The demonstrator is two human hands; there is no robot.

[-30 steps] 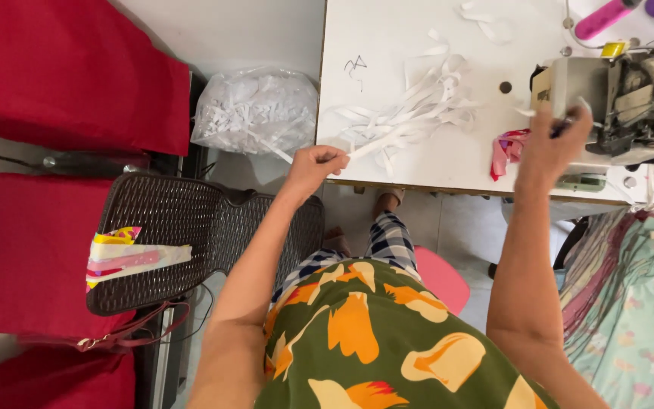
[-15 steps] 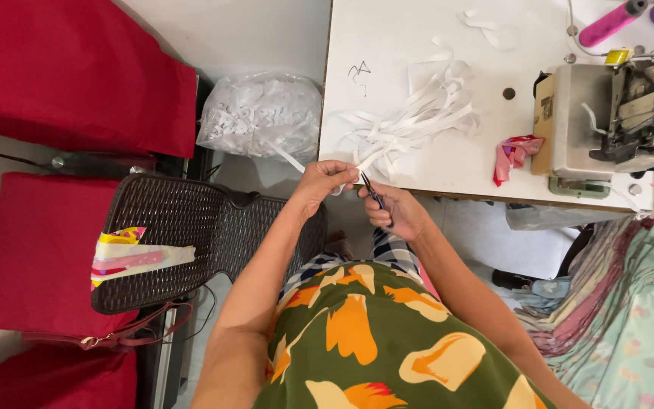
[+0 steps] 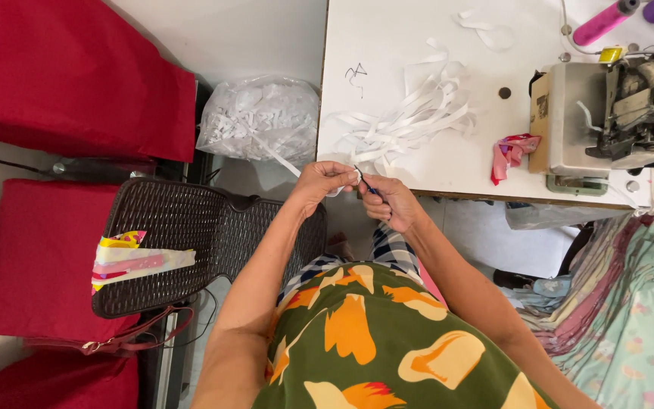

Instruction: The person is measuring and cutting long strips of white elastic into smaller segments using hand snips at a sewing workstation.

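Your left hand (image 3: 325, 182) pinches white elastic tape (image 3: 403, 125); your right hand (image 3: 389, 203), at its three o'clock, grips small snips (image 3: 367, 184).

Table: a white worktop (image 3: 387, 45) is seen at upper right, marked with a small dark scribble.
Machine: a beige sewing machine (image 3: 607, 113) is set at the table's right end.
Spools: pink and purple thread cones (image 3: 607, 19) are laid behind it.
Scrap: a red-and-pink cloth scrap (image 3: 510, 151) is left just beside the machine.
Bag: a clear plastic bag (image 3: 260, 121) of white strips is placed left of the table.
Chair: a dark woven chair (image 3: 191, 235) is shown bearing folded colourful fabric (image 3: 134, 257).
Cloth: red fabric (image 3: 62, 68) is draped at left; patterned fabrics (image 3: 630, 303) are piled at lower right.
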